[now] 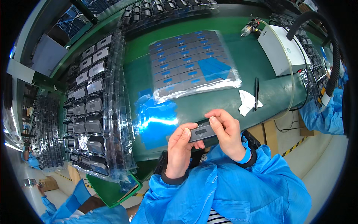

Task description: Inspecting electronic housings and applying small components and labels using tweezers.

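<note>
The dark grey oblong plastic device with a small dark rectangle on its face sits between both hands, raised just off the near edge of the green table surface and angled slightly, its right end higher in view. The left hand is clamped on its left end, thumb on the near face and the other fingers curled around and beneath. The right hand pinches the right end, thumb pressed near the upper corner and forefinger behind it; what its hidden fingers do I cannot tell. The step in hand looks like steadying the piece two-handed, perhaps pressing or checking its face. The next move, I judge, calls for an even grip at both ends and fingertips kept off the dark rectangle.

Just left of the hands lies a glossy transparent blue film. Beyond them is a flat clear plastic sheet bearing rows of grey rectangles with blue patches, a loose blue film piece across its right part. To the right, black slim tweezers rest on a crumpled white cloth. Further out stand a white box-shaped unit and, at left, clear plastic trays holding dark devices.
</note>
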